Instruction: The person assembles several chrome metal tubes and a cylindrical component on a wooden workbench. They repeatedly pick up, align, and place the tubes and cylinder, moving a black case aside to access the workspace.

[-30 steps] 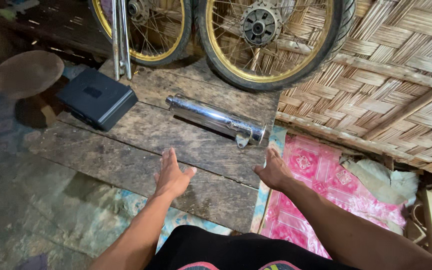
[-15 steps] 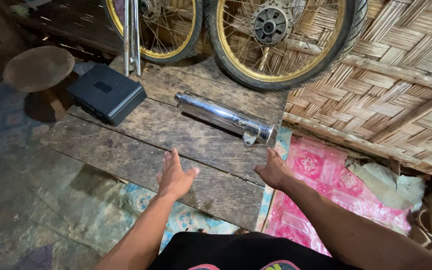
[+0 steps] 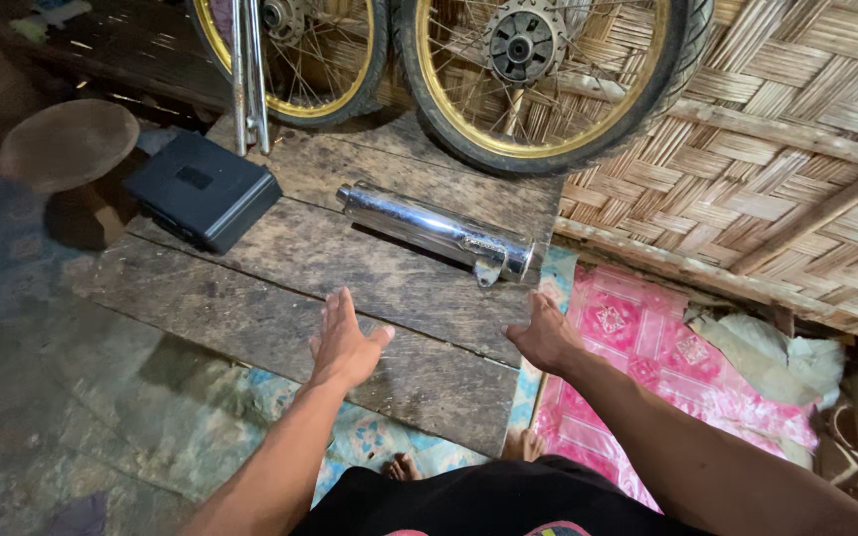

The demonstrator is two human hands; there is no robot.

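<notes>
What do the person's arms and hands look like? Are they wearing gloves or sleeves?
No gloves and no sleeves show. The left hand and right hand are bare, and so are both forearms. No watch, ring or bracelet shows. Only dark clothing appears lower down, at the picture's bottom edge.

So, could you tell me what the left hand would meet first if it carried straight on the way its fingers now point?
Most likely the chrome exhaust pipe. The left hand is open, palm down over the wooden planks, fingers pointing up and away. The pipe lies across that line; height above the planks is unclear.
</notes>
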